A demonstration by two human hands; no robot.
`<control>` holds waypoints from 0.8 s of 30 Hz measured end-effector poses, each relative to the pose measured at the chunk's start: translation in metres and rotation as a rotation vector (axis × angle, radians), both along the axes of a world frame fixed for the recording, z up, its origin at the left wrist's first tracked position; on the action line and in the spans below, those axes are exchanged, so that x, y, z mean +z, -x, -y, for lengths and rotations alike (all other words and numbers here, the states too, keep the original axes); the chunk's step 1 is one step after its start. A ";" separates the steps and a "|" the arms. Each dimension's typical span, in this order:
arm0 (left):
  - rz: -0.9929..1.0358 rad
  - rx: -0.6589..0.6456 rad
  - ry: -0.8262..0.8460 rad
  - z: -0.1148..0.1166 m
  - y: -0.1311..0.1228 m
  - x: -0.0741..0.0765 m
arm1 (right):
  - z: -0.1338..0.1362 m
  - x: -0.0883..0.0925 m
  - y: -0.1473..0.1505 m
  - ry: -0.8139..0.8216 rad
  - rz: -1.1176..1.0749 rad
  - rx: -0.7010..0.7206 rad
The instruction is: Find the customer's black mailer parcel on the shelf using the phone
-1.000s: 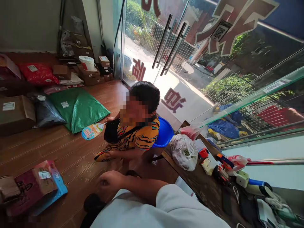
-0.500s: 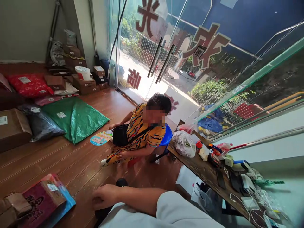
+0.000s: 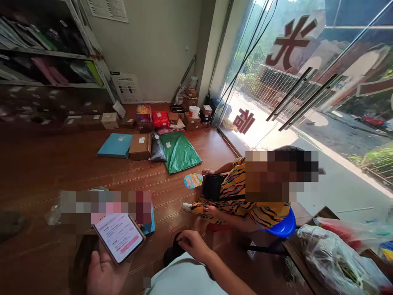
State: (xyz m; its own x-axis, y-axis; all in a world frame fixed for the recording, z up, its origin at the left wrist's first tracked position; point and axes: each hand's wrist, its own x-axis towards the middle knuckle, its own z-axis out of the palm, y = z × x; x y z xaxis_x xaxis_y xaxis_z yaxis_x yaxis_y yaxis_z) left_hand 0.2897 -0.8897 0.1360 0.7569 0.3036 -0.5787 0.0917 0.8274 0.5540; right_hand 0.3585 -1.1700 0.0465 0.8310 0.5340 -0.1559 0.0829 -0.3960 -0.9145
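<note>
My left hand [image 3: 106, 272] is wrapped round a smartphone [image 3: 119, 239], thumb along its near left edge. The phone's lit screen faces up and shows text with a pink bar; the text is too small to read. Lower middle, my right hand [image 3: 195, 246] hovers by or rests on my lap, I cannot tell which. Its fingers are loosely curled, with no object visible in them. Dark shapes lie just left of its fingertips. Between my hands is a pale grey garment [image 3: 187, 276] that I wear. Behind the phone, a red and blue package [image 3: 149, 217] is partly blurred out.
Another person [image 3: 236, 184] in patterned clothes sits on a blue stool [image 3: 281, 225], holding a round fan [image 3: 193, 180]. Parcels, including a green bag [image 3: 181, 151] and brown box [image 3: 140, 146], lie on the floor. A plastic bag [image 3: 340, 254] sits on the right-hand table. Shelves [image 3: 52, 53] stand left.
My view has swung left, bringing in the shelves. My left hand with the smartphone has come into view. The right hand now appears further right in the picture, still curled.
</note>
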 end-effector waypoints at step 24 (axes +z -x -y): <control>0.307 -0.004 -0.038 -0.055 -0.388 0.046 | -0.230 0.135 -0.476 -0.642 -0.252 0.315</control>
State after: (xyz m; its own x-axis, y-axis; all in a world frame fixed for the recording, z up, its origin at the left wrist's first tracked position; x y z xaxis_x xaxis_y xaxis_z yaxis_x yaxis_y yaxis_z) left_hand 0.6779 -0.8345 0.1821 0.8960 0.3173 -0.3106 -0.0816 0.8053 0.5873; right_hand 0.8345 -0.9402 0.1815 0.6043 0.7903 0.1008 -0.1383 0.2287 -0.9636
